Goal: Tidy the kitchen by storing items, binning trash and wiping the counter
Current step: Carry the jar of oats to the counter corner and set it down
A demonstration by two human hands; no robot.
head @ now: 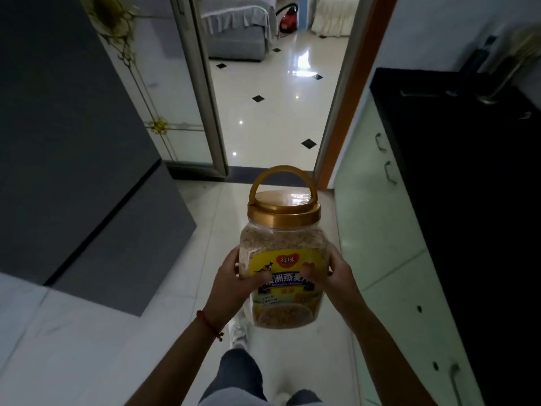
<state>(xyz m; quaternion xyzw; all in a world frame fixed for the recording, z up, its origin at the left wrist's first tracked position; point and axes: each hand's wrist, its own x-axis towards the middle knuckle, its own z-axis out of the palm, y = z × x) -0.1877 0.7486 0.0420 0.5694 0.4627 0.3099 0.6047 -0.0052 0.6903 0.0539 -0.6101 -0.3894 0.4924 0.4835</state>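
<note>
both hands clamp the oatmeal jar (283, 259) mid-air: left hand (231, 281) and right hand (333, 278) wrapped around opposite sides, likely because it is bulky. gold lid (283, 212) on, jar upright, over the floor (96, 332) beside the black counter (468, 200).

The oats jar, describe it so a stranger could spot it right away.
Facing the open doorway, look at the person's two hands held out over the white floor. Between the left hand and right hand is the oats jar, clear plastic, gold lid with carry handle, yellow label.
</note>
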